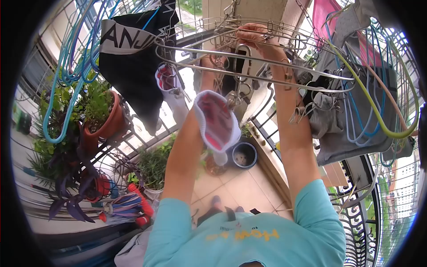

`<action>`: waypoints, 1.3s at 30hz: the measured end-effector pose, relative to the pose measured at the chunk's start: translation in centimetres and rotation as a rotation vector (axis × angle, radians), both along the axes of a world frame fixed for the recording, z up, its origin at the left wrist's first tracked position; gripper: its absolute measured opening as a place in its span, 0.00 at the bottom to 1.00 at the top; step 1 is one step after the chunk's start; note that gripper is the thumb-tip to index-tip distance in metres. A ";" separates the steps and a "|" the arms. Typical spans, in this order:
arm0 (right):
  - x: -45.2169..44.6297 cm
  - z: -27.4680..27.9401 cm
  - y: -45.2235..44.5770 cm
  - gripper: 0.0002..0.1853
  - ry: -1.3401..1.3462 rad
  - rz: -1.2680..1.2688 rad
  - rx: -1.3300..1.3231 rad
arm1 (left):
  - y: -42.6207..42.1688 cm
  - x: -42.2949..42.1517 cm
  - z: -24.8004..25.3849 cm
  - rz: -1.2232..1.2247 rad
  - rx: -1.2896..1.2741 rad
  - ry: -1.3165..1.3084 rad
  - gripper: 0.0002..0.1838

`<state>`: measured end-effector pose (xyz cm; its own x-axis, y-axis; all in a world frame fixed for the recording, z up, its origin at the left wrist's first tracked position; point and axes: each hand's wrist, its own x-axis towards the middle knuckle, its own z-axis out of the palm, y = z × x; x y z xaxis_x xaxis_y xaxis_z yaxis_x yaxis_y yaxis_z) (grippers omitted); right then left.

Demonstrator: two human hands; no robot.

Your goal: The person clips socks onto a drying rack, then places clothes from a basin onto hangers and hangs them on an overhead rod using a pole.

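Observation:
A metal drying rack with wire clips hangs in front of me at head height. My right hand is raised to its far rim, fingers curled in at the clips; what they hold is too small to make out. My left hand is up behind the near wires, its fingers mostly hidden by clips and a dark item. A white sock with a red inside hangs open-ended from the clips in front of my left forearm. Another white sock hangs farther left. Black underwear with a lettered waistband hangs at the rack's left.
Blue hangers bunch at the left, and a yellow-green hanger hangs at the right by grey clothes. A terracotta pot with plants stands at the left. Below are a dark blue pot and floor tiles.

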<state>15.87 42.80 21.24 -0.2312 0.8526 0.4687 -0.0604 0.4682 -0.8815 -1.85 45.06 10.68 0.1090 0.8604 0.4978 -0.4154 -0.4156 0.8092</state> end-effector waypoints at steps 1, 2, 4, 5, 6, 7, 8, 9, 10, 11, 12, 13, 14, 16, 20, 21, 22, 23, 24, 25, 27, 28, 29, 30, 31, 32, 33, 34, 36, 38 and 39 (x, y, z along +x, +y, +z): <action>0.1 -0.4 -0.3 0.20 0.149 0.134 0.004 | -0.1 -0.1 0.0 -0.034 -0.027 -0.033 0.10; 0.5 -0.6 -0.7 0.21 0.203 0.204 0.011 | -0.1 -0.1 -0.1 -0.072 -0.053 -0.077 0.10; 0.7 -0.4 -1.1 0.19 0.207 0.224 -0.005 | -0.3 -0.3 -0.2 -0.137 -0.115 -0.166 0.11; 0.6 0.0 -1.3 0.17 0.157 0.175 -0.028 | 0.2 -0.1 -0.6 -0.155 -0.146 -0.196 0.11; 0.9 -0.1 -0.8 0.15 0.106 0.127 -0.049 | 1.0 -0.1 -1.4 -0.160 -0.176 -0.215 0.11; 0.9 0.0 -0.8 0.13 0.055 0.080 -0.070 | 1.8 0.3 -1.7 -0.168 -0.201 -0.231 0.11; 1.1 -0.2 -0.5 0.14 0.063 0.103 -0.075 | 2.4 0.5 -2.2 -0.169 -0.207 -0.238 0.11; 1.3 -0.3 -0.1 0.14 0.070 0.127 -0.080 | 2.3 0.6 -2.1 -0.172 -0.193 -0.259 0.11; 1.4 -0.6 0.3 0.15 0.077 0.151 -0.085 | 2.2 0.6 -2.0 -0.162 -0.182 -0.259 0.11; 1.1 -0.7 0.0 0.15 0.088 0.143 -0.039 | 0.8 0.5 -0.9 -0.184 -0.157 -0.303 0.11; 0.9 -0.8 -0.7 0.15 0.101 0.135 0.009 | -0.7 0.3 0.3 -0.207 -0.131 -0.347 0.10; 0.8 -0.8 -0.9 0.15 0.121 0.118 0.023 | -2.2 0.2 1.5 -0.232 -0.105 -0.391 0.10; 0.8 -1.0 -0.9 0.15 0.141 0.101 0.037 | -2.4 0.2 1.7 -0.237 -0.069 -0.387 0.09; 0.9 -1.9 0.0 0.15 0.195 0.055 -0.005 | -2.5 0.6 2.2 -0.166 -0.037 -0.323 0.09; 1.5 -2.0 0.9 0.30 0.021 0.103 -0.017 | -1.4 1.1 2.3 0.108 0.055 -0.087 0.10; 1.8 -2.3 0.7 0.32 0.068 0.215 0.045 | -1.5 1.1 2.3 0.051 0.029 -0.181 0.11; 2.0 -2.5 0.5 0.35 0.116 0.334 0.100 | -1.6 1.1 2.3 0.058 0.048 -0.178 0.11; 2.2 -2.5 0.5 0.35 0.050 0.271 0.078 | -1.7 1.1 2.3 0.065 0.067 -0.176 0.11; 2.3 -2.3 0.3 0.36 -0.015 0.209 0.056 | -2.7 0.9 2.9 0.135 0.131 -0.077 0.11; 2.7 -2.7 0.6 0.36 -0.082 0.221 0.097 | -2.5 0.8 2.5 0.080 0.080 -0.133 0.11; 3.2 -3.8 2.1 0.37 -0.170 0.204 0.143 | -1.9 0.8 1.8 -0.022 -0.028 -0.252 0.10; 3.2 -4.3 3.3 0.37 -0.191 0.177 0.146 | -1.9 0.8 1.6 0.050 -0.023 -0.170 0.09; 3.5 -5.0 4.0 0.35 -0.226 0.130 0.162 | -1.6 0.9 1.4 0.122 -0.017 -0.088 0.09; 3.4 -5.3 4.3 0.34 -0.262 0.082 0.177 | -0.7 1.2 0.1 0.114 0.012 -0.145 0.07; 3.6 -5.9 5.0 0.32 -0.297 0.035 0.191 | -0.9 1.2 0.2 0.104 0.042 -0.201 0.06; 3.3 -6.9 6.2 0.31 -0.382 -0.088 0.224 | -1.2 1.1 0.1 0.047 0.011 -0.248 0.06; 2.5 -5.7 4.0 0.28 -0.343 -0.098 0.230 | -0.8 0.9 -0.6 0.086 0.033 -0.145 0.07; 1.7 -4.4 1.7 0.25 -0.305 -0.108 0.236 | -0.5 0.6 -1.2 0.127 0.058 -0.041 0.09; -1.3 -2.2 -2.3 0.24 -0.099 -0.195 0.143 | -1.0 0.6 -1.5 -0.010 -0.028 -0.135 0.13; -2.6 -2.6 -2.8 0.26 0.099 -0.199 0.070 | -3.7 0.2 -1.6 0.037 -0.056 -0.077 0.18; -2.2 -3.1 -2.7 0.24 0.132 -0.133 0.102 | -5.5 -0.2 -1.9 0.269 0.002 0.176 0.22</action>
